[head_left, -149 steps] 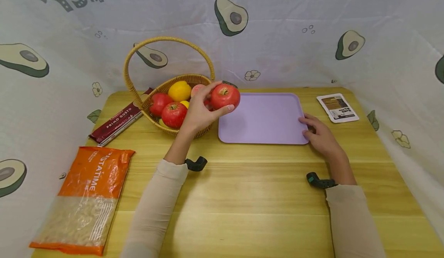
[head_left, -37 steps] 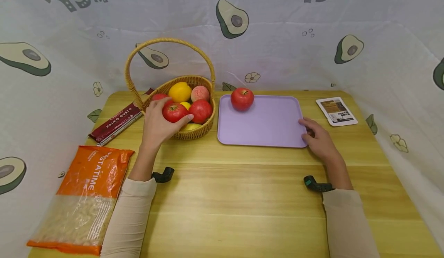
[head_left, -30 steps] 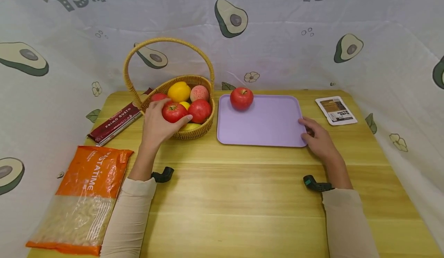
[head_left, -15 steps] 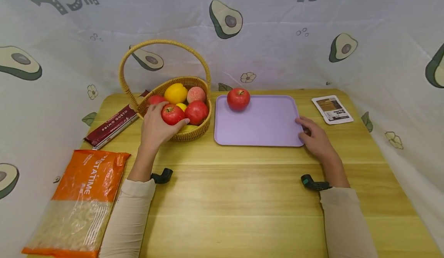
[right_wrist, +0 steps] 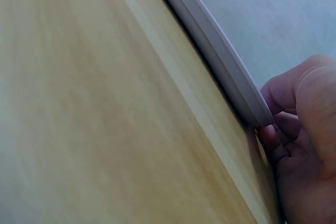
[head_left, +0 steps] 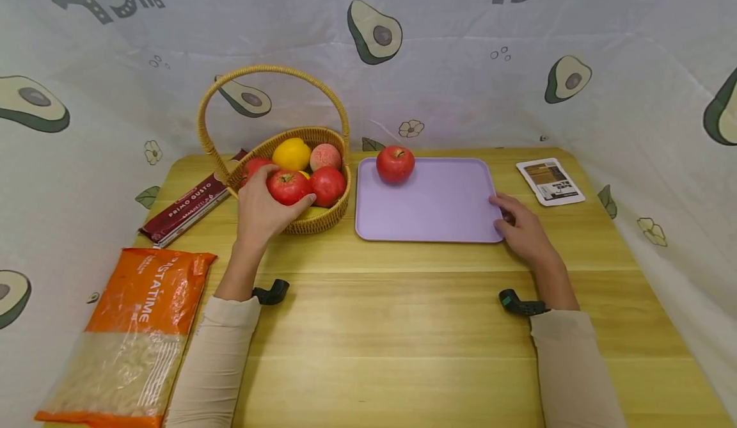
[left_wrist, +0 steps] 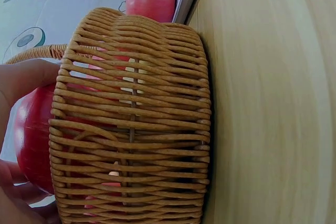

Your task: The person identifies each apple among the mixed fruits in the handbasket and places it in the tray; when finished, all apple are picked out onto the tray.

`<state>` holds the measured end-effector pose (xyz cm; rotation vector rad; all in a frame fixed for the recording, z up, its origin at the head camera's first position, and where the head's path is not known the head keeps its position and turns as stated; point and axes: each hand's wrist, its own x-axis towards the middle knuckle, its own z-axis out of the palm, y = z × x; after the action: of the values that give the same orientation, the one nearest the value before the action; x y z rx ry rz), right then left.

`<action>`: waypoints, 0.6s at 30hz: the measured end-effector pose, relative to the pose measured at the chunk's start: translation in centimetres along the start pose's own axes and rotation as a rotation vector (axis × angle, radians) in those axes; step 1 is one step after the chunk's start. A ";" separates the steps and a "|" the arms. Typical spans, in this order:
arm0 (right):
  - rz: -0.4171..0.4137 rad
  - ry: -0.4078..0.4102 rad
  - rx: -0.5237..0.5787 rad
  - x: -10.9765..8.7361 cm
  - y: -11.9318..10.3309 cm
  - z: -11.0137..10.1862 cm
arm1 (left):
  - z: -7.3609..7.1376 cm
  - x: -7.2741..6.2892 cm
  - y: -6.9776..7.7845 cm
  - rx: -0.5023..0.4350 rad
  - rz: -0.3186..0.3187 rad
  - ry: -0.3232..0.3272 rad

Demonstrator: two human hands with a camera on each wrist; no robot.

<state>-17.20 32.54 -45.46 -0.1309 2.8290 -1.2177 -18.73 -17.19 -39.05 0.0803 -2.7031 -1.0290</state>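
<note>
My left hand (head_left: 259, 207) reaches over the front of the wicker basket (head_left: 313, 224), thumb and fingers curled round a red apple (head_left: 288, 187). In the left wrist view this apple (left_wrist: 34, 137) sits at the basket's rim, partly behind the weave. The basket also holds other red fruit (head_left: 327, 186), a yellow lemon-like fruit (head_left: 292, 154) and a pinkish peach (head_left: 325, 157). Another red apple (head_left: 395, 164) stands on the back left of the lilac tray (head_left: 432, 204). At the tray's right edge, my right hand (head_left: 524, 229) pinches the rim, thumb on top in the right wrist view.
A dark red spaghetti pack (head_left: 187, 214) lies left of the basket, partly behind it. Nearer the front left is an orange pasta bag (head_left: 129, 335). A small white packet (head_left: 551, 182) lies right of the tray. The basket's tall handle (head_left: 276, 68) arches above the fruit.
Five seconds ago my left hand held an apple above the tray's left side; that apple now stands on the tray. The left hand has moved left to another apple. My right hand stays at the rim.
</note>
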 end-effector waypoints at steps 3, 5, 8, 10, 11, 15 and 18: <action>-0.001 0.002 0.002 0.0 0.0 0.0 | 0.0 0.0 0.3 -0.010 0.002 0.019; 0.002 0.001 -0.001 0.0 0.0 0.0 | 0.0 0.0 0.6 -0.015 -0.001 0.024; 0.002 -0.003 -0.002 0.0 0.1 0.0 | 0.0 -0.1 1.0 -0.026 -0.008 0.023; 0.002 -0.003 -0.001 0.0 0.1 0.0 | 0.0 -0.1 1.4 -0.039 -0.008 0.021; 0.002 -0.002 -0.001 0.0 0.1 0.0 | 0.0 -0.1 1.6 -0.044 -0.004 0.024; 0.005 0.001 -0.002 0.0 0.0 -0.1 | 0.3 -0.1 2.3 -0.078 0.029 0.042; 0.007 -0.001 0.001 0.0 0.0 0.0 | 0.8 -0.1 2.7 -0.115 0.059 0.055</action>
<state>-17.17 32.58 -45.43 -0.1215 2.8259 -1.2169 -18.72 -14.62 -37.80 0.0080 -2.5756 -1.1449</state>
